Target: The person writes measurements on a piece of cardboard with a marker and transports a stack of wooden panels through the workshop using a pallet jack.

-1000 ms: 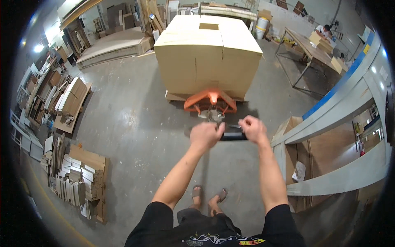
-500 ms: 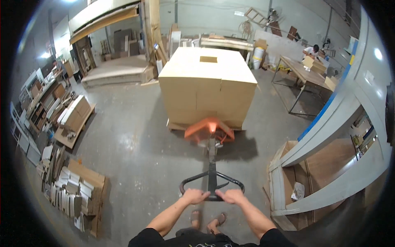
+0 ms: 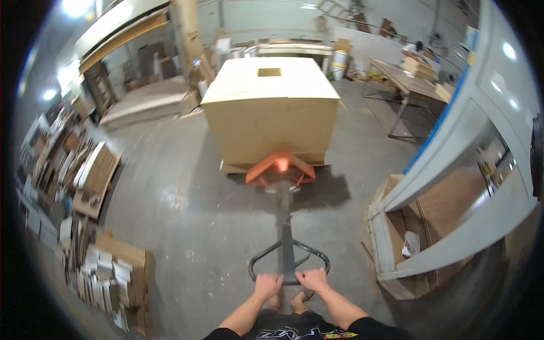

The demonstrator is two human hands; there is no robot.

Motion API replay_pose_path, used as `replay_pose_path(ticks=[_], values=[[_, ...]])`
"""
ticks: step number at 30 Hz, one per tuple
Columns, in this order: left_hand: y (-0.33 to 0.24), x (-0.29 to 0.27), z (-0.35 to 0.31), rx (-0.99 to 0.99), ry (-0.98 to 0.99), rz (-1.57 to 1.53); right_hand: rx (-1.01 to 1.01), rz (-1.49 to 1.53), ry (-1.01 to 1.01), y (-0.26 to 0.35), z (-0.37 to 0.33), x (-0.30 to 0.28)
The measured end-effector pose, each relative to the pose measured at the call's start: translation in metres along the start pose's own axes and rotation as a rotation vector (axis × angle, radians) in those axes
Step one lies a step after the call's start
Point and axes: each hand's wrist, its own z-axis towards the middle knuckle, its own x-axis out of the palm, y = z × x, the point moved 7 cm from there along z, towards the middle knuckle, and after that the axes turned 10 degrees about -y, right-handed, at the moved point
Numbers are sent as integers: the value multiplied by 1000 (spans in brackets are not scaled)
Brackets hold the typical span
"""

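Both my hands are closed on the black loop handle (image 3: 253,262) of an orange pallet jack (image 3: 266,165). My left hand (image 3: 268,284) wraps the lower bar just left of the central shaft (image 3: 285,229), and my right hand (image 3: 313,279) grips it just to the right. A small lever shows inside the loop. The jack's body stands against the near side of a large tan box (image 3: 266,127), which sits low over the floor on a base. The box's top is pale, with a dark square opening (image 3: 269,72). The jack's forks are hidden beneath the box.
On the left, stacked boards (image 3: 102,277) and a low pallet of panels (image 3: 93,175) lie on the floor. A grey frame structure (image 3: 453,255) stands close on my right. Farther right is a metal-legged table (image 3: 405,79) with boxes. A wooden platform (image 3: 147,105) stands far left.
The handle and my hands are slightly lower in view. The box and jack have shifted a little left in the picture, along with the background. My grip stays closed.
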Motion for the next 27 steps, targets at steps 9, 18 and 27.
replay_pose_path(ticks=[9, 18, 27], values=[[107, 84, 91, 144, 492, -94, -136, 178, -226, 9, 19, -14], [-20, 116, 38, 193, 773, -106, -80, 372, -528, -25, -68, 0], [62, 75, 77, -109, 630, -259, -21, 41, -324, 12, -18, -23]])
